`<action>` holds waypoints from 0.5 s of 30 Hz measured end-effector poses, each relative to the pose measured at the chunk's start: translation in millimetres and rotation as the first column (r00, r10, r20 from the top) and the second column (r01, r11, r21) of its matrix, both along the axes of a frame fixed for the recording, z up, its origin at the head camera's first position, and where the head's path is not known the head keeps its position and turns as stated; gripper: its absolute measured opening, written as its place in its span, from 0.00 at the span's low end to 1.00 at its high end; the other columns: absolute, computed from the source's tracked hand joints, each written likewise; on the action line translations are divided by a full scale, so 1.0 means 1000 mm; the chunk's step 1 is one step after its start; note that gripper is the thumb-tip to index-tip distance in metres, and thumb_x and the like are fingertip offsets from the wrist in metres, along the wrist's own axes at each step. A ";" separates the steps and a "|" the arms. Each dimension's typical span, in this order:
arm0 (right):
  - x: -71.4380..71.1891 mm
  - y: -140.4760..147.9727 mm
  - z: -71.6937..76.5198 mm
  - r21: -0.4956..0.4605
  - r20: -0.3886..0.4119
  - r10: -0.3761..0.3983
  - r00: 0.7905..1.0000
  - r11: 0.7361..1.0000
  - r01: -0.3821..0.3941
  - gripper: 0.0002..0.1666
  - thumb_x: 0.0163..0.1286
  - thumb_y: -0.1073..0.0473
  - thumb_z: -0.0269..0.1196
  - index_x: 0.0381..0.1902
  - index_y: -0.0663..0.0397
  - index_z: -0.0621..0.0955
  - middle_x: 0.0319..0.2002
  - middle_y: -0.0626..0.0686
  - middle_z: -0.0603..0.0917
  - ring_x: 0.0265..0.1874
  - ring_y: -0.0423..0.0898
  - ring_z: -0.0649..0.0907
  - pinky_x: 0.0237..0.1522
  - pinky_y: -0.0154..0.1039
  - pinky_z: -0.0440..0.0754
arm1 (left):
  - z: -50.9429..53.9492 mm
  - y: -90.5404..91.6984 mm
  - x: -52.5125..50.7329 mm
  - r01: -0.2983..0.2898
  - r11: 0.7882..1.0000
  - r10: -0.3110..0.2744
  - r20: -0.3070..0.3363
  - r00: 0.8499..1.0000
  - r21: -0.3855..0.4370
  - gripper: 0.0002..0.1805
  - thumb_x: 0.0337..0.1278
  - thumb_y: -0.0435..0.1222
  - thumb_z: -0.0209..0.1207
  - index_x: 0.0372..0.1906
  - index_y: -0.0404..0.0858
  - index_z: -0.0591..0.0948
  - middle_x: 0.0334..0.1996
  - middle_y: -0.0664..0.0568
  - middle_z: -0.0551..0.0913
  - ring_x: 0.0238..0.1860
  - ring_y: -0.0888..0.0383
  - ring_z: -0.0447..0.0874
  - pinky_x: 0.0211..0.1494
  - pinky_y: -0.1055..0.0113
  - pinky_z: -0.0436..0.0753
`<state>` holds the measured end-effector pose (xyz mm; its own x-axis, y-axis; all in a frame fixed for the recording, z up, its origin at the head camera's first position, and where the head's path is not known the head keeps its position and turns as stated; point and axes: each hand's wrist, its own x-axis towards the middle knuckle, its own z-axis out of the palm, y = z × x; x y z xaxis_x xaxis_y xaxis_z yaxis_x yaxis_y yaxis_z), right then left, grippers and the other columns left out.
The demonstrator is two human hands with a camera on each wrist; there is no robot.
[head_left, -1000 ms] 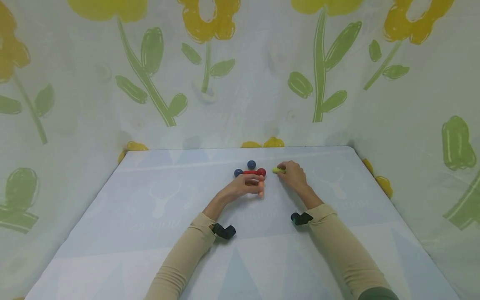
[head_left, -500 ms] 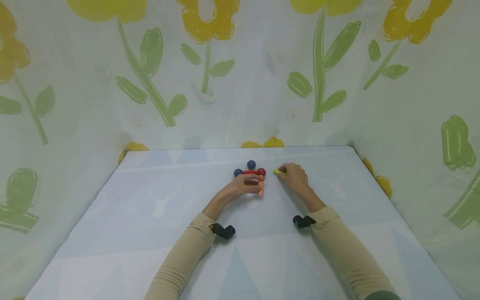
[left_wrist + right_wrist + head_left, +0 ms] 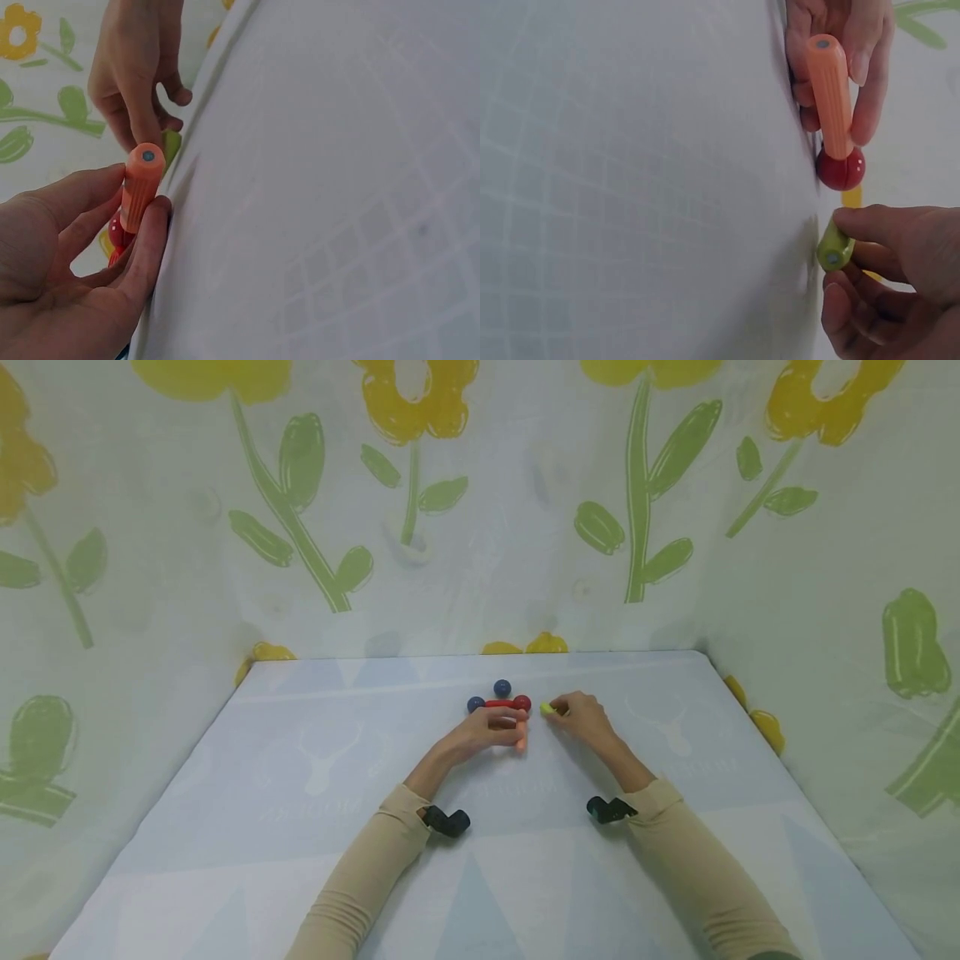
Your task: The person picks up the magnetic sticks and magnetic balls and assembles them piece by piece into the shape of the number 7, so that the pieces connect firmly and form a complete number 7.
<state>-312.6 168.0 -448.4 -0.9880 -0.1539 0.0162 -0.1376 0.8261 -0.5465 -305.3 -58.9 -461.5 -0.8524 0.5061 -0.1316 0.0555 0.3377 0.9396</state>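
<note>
My left hand (image 3: 480,732) pinches an orange ribbed magnetic-style rod (image 3: 139,195) between thumb and fingers. The far end of this rod meets a red ball (image 3: 841,169) on the table. From the red ball a red rod (image 3: 498,703) runs left to a blue ball (image 3: 476,703). Another blue ball (image 3: 502,687) lies apart, just behind. A yellow-green rod (image 3: 835,249) with a grey disc in its end is pinched by my right hand (image 3: 587,718), to the right of the red ball and apart from it.
A pale patterned cloth covers the table (image 3: 525,877). Behind and at both sides hangs a flower-print curtain (image 3: 510,527). Black wrist cameras sit on both cuffs, the left camera (image 3: 447,822) and the right camera (image 3: 609,809).
My right hand has shifted slightly toward me, and the yellow-green rod has turned and come a little nearer the red ball. The left hand holds still on the orange rod.
</note>
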 end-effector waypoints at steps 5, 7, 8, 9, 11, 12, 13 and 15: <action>0.003 0.000 -0.003 0.001 0.037 0.025 0.999 1.000 -0.025 0.20 0.68 0.55 0.65 0.53 0.62 0.83 0.42 0.58 0.87 0.33 0.46 0.81 0.31 0.34 0.78 | -0.001 0.000 0.000 0.001 1.000 -0.001 0.006 1.000 0.006 0.24 0.59 0.42 0.66 0.62 0.47 0.79 0.59 0.49 0.81 0.62 0.52 0.76 0.66 0.54 0.75; 0.005 0.000 -0.002 -0.008 0.050 0.034 0.998 0.999 -0.034 0.21 0.68 0.55 0.65 0.53 0.62 0.83 0.41 0.58 0.87 0.31 0.45 0.81 0.29 0.32 0.77 | -0.002 -0.001 -0.001 0.001 1.000 -0.001 0.005 1.000 0.003 0.24 0.60 0.42 0.65 0.62 0.47 0.79 0.59 0.49 0.81 0.61 0.52 0.77 0.66 0.55 0.76; 0.006 0.000 -0.002 -0.015 0.061 0.035 0.998 0.999 -0.034 0.21 0.68 0.54 0.65 0.54 0.62 0.83 0.41 0.58 0.87 0.30 0.44 0.81 0.29 0.32 0.77 | -0.002 -0.001 -0.001 0.001 1.000 -0.001 0.003 1.000 0.003 0.24 0.60 0.42 0.65 0.62 0.47 0.79 0.59 0.49 0.81 0.61 0.52 0.77 0.66 0.55 0.76; 0.007 -0.001 -0.001 -0.023 0.073 0.035 0.997 0.999 -0.033 0.21 0.68 0.54 0.65 0.54 0.62 0.82 0.40 0.57 0.87 0.29 0.44 0.80 0.28 0.32 0.76 | -0.002 -0.001 -0.001 0.002 1.000 -0.002 0.003 1.000 0.005 0.24 0.60 0.41 0.65 0.62 0.47 0.79 0.59 0.49 0.81 0.61 0.52 0.77 0.66 0.55 0.76; 0.009 -0.002 0.001 -0.033 0.100 0.031 0.995 0.999 -0.028 0.22 0.68 0.54 0.65 0.55 0.62 0.82 0.40 0.57 0.86 0.29 0.44 0.80 0.27 0.32 0.76 | -0.002 -0.001 -0.001 0.003 1.000 -0.003 0.002 1.000 0.007 0.24 0.60 0.41 0.65 0.62 0.46 0.79 0.59 0.49 0.81 0.61 0.52 0.77 0.65 0.55 0.77; 0.011 -0.002 0.001 -0.038 0.119 0.029 0.993 0.999 -0.024 0.23 0.68 0.53 0.65 0.55 0.62 0.82 0.40 0.57 0.86 0.29 0.44 0.80 0.27 0.32 0.77 | -0.002 -0.001 -0.001 0.002 1.000 -0.002 0.003 1.000 0.007 0.24 0.60 0.41 0.65 0.62 0.46 0.79 0.59 0.49 0.81 0.61 0.52 0.77 0.65 0.56 0.77; 0.011 -0.003 0.002 -0.041 0.136 0.026 0.990 0.999 -0.021 0.24 0.68 0.52 0.65 0.56 0.61 0.82 0.40 0.56 0.86 0.28 0.44 0.79 0.27 0.32 0.77 | -0.002 -0.001 -0.001 0.003 1.000 -0.003 0.005 1.000 0.009 0.24 0.60 0.41 0.65 0.62 0.46 0.79 0.59 0.49 0.81 0.61 0.52 0.77 0.65 0.55 0.76; 0.013 -0.004 0.002 -0.050 0.169 0.022 0.985 0.999 -0.014 0.25 0.68 0.51 0.65 0.57 0.60 0.81 0.40 0.56 0.85 0.28 0.44 0.80 0.28 0.31 0.79 | -0.002 0.000 -0.001 0.002 1.000 -0.002 0.014 1.000 0.012 0.24 0.60 0.41 0.65 0.62 0.46 0.79 0.59 0.50 0.81 0.62 0.53 0.77 0.66 0.55 0.76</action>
